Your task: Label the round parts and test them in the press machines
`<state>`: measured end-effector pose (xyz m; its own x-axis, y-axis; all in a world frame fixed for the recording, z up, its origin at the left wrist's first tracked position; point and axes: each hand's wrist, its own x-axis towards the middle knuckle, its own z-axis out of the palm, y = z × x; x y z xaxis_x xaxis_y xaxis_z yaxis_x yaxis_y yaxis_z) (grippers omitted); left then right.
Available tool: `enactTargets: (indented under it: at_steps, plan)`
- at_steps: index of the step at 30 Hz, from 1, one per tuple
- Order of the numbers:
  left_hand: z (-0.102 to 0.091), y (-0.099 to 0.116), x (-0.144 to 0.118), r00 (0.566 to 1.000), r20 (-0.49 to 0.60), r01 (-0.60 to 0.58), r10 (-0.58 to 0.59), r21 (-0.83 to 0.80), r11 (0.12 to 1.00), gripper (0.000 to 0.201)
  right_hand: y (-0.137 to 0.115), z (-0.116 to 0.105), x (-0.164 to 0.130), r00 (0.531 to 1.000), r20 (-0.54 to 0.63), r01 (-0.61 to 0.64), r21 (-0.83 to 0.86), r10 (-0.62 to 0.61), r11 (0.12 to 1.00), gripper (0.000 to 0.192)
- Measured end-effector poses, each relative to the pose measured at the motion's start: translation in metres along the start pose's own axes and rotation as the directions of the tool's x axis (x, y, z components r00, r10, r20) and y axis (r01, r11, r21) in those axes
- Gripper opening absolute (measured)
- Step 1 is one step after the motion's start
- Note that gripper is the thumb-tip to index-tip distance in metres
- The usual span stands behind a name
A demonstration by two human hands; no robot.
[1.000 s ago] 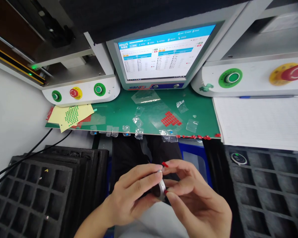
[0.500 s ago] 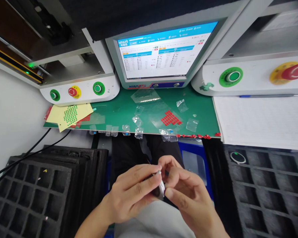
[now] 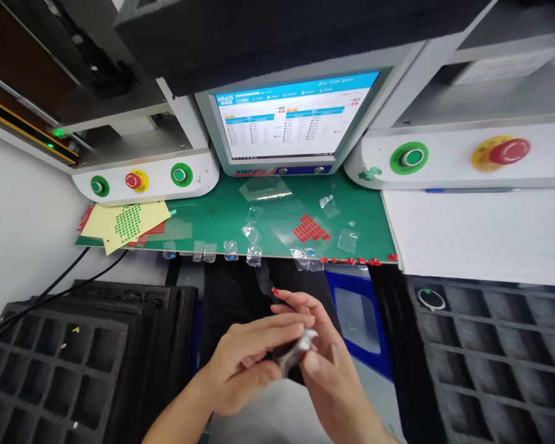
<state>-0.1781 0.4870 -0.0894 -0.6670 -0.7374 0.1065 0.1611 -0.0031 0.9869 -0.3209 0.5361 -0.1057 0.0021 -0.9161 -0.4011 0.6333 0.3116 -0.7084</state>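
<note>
My left hand [image 3: 247, 361] is closed round a small silver round case [image 3: 298, 353], like a watch body, above my lap. The case is tilted and blurred, and the fingers cover much of it. My right hand [image 3: 326, 364] grips the same case from the other side, its thumb against the edge. A small red sticker [image 3: 275, 291] is at the outstretched tip of a right-hand finger. A similar round watch-like piece [image 3: 431, 300] lies in a compartment of the black foam tray [image 3: 485, 345] on the right.
The green table edge [image 3: 222, 251] carries clear film pieces and red bits. A red sticker sheet [image 3: 311, 229] lies near a screen [image 3: 296, 123]. Stacked black foam trays [image 3: 50, 370] stand left. Machine panels with buttons [image 3: 411, 158] flank the screen; a paper sheet [image 3: 481, 234] lies right.
The silver case has turned in my hands. My right finger has stretched out and away from the case, with the red sticker now showing at its tip. The view has shifted slightly.
</note>
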Motion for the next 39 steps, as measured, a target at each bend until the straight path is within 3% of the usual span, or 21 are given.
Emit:
enactTargets:
  at_steps: [2, 5, 9, 16, 22, 29, 34, 39]
  plan:
    - [0.008, -0.004, 0.003, 0.990, -0.045, 0.116, -0.133, -0.275, 0.954, 0.036, 0.000, -0.001, 0.001, 0.996, -0.048, 0.082, 0.009, -0.081, 0.997, 0.053]
    - [0.022, -0.009, 0.008, 0.958, -0.109, 0.148, -0.267, -0.610, 0.779, 0.030, 0.001, -0.001, 0.003, 0.965, -0.147, 0.221, 0.024, -0.215, 0.975, 0.041]
    - [0.031, -0.017, 0.009, 0.925, -0.172, 0.146, -0.338, -0.661, 0.736, 0.022, 0.004, 0.002, 0.004, 0.953, -0.175, 0.252, 0.004, -0.248, 0.968, 0.028]
    - [0.034, -0.022, 0.004, 0.884, -0.216, 0.232, -0.415, -0.568, 0.790, 0.029, 0.003, 0.005, 0.004, 0.971, -0.117, 0.214, 0.043, -0.208, 0.976, 0.020]
    - [0.042, -0.014, 0.002, 0.859, -0.390, 0.251, -0.332, -0.243, 0.937, 0.023, 0.008, 0.012, 0.002, 0.990, -0.053, 0.131, 0.081, -0.127, 0.988, 0.018]
    - [0.042, -0.007, 0.002, 0.927, -0.365, 0.162, -0.088, 0.177, 0.971, 0.016, 0.006, 0.019, 0.000, 0.987, -0.074, 0.156, 0.154, -0.146, 0.976, 0.015]
    - [0.041, -0.004, 0.002, 0.955, -0.296, 0.110, -0.029, 0.264, 0.958, 0.013, 0.007, 0.033, -0.001, 0.946, -0.246, 0.261, 0.184, -0.212, 0.948, 0.015]
    - [0.041, -0.003, 0.001, 0.948, -0.319, 0.104, -0.002, 0.304, 0.947, 0.013, 0.009, 0.038, 0.001, 0.946, -0.273, 0.238, 0.215, -0.176, 0.947, 0.018]
